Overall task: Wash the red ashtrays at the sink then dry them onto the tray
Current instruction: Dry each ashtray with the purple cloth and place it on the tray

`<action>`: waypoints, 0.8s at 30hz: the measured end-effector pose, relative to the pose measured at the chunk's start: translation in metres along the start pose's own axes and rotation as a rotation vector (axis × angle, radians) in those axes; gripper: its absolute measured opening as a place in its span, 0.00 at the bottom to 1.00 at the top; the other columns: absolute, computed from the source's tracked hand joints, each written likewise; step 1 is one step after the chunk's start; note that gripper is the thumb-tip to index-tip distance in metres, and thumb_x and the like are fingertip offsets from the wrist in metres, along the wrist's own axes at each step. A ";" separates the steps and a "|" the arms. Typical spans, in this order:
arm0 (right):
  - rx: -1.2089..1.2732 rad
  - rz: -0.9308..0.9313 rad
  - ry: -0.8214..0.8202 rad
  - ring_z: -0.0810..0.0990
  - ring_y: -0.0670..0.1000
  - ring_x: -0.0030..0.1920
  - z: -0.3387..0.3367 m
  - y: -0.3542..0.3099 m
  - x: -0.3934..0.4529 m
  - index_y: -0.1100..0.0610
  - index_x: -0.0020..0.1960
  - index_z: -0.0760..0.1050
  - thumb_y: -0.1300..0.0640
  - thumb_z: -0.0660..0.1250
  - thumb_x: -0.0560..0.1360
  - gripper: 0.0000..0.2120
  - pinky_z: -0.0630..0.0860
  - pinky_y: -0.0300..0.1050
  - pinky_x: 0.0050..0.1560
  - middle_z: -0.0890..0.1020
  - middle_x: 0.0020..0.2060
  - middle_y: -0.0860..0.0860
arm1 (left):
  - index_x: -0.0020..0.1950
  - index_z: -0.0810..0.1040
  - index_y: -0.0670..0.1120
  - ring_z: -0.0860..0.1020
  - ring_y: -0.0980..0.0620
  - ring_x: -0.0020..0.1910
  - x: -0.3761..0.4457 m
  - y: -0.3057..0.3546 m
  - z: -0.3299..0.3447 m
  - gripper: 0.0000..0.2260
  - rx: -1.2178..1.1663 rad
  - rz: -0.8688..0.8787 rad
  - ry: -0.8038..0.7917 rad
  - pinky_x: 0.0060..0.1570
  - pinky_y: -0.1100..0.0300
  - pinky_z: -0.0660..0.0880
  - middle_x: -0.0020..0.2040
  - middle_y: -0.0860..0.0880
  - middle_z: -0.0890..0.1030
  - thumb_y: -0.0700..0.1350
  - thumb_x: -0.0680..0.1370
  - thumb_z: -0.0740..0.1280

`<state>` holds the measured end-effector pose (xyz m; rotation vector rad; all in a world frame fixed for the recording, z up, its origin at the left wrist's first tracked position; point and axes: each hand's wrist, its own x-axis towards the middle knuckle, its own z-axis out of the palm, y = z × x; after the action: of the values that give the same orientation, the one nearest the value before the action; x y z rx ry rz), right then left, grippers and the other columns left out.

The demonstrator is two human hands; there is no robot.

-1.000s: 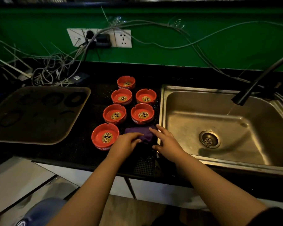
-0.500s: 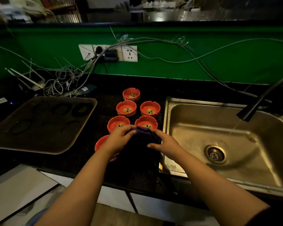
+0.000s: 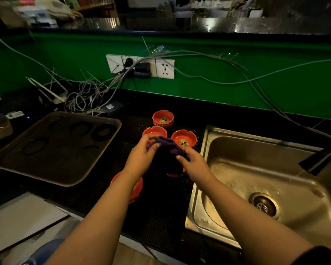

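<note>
From left: we see the empty brown plastic tray [image 3: 46, 150]; then the round red glazed ashtrays [image 3: 183, 138] clustered on black counter beside the steel sink [image 3: 256, 169]. Our left hand [image 3: 139, 159] and right hand [image 3: 195, 165] pinch a soft purple cloth [image 3: 165, 148]. We judge ashtrays rigid, slippery, breakable; grip by rim.

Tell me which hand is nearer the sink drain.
Right. The right hand holds the purple cloth beside the sink's left rim, up and left of the drain; the left hand holds the cloth farther left, over the counter.
</note>
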<state>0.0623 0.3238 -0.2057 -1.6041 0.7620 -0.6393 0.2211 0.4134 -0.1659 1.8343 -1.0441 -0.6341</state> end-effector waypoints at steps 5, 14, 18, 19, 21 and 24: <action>-0.042 -0.047 0.037 0.80 0.49 0.52 0.000 -0.011 0.022 0.53 0.53 0.78 0.61 0.64 0.78 0.07 0.79 0.49 0.55 0.82 0.47 0.50 | 0.48 0.73 0.63 0.79 0.54 0.52 0.016 0.004 -0.003 0.07 0.001 0.024 0.081 0.47 0.59 0.75 0.51 0.53 0.80 0.49 0.80 0.64; -0.070 -0.089 0.126 0.79 0.44 0.51 -0.005 -0.019 0.049 0.49 0.51 0.78 0.62 0.67 0.76 0.10 0.79 0.51 0.56 0.81 0.46 0.43 | 0.50 0.78 0.59 0.80 0.57 0.51 0.028 -0.010 -0.003 0.08 -0.060 0.044 0.065 0.52 0.61 0.74 0.49 0.56 0.82 0.46 0.76 0.70; -0.014 -0.098 0.258 0.81 0.46 0.51 -0.003 -0.017 0.049 0.42 0.46 0.79 0.57 0.70 0.74 0.09 0.81 0.49 0.52 0.83 0.46 0.45 | 0.55 0.81 0.52 0.81 0.53 0.52 0.038 -0.004 -0.003 0.08 -0.164 -0.061 0.184 0.53 0.56 0.78 0.50 0.53 0.83 0.50 0.79 0.66; 0.019 -0.117 0.295 0.82 0.47 0.51 0.000 -0.018 0.049 0.42 0.47 0.80 0.55 0.70 0.75 0.07 0.81 0.49 0.52 0.84 0.46 0.45 | 0.55 0.82 0.52 0.81 0.53 0.51 0.040 0.001 -0.002 0.09 -0.198 -0.071 0.195 0.53 0.54 0.78 0.50 0.53 0.84 0.51 0.78 0.66; 0.098 -0.155 0.304 0.81 0.47 0.54 0.006 -0.023 0.051 0.44 0.54 0.81 0.54 0.68 0.76 0.09 0.79 0.50 0.56 0.84 0.50 0.46 | 0.51 0.83 0.54 0.82 0.53 0.50 0.044 0.010 0.001 0.06 -0.248 -0.061 0.200 0.54 0.50 0.79 0.48 0.52 0.84 0.51 0.78 0.67; 0.062 -0.203 0.180 0.73 0.43 0.66 0.014 -0.030 0.055 0.48 0.69 0.71 0.57 0.64 0.79 0.19 0.70 0.43 0.68 0.77 0.64 0.46 | 0.49 0.83 0.51 0.82 0.48 0.51 0.048 0.025 0.014 0.09 -0.426 -0.090 0.164 0.58 0.46 0.77 0.48 0.48 0.85 0.51 0.80 0.64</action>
<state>0.1121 0.2931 -0.1783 -1.5930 0.7075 -0.9551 0.2253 0.3595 -0.1496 1.5334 -0.6609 -0.6873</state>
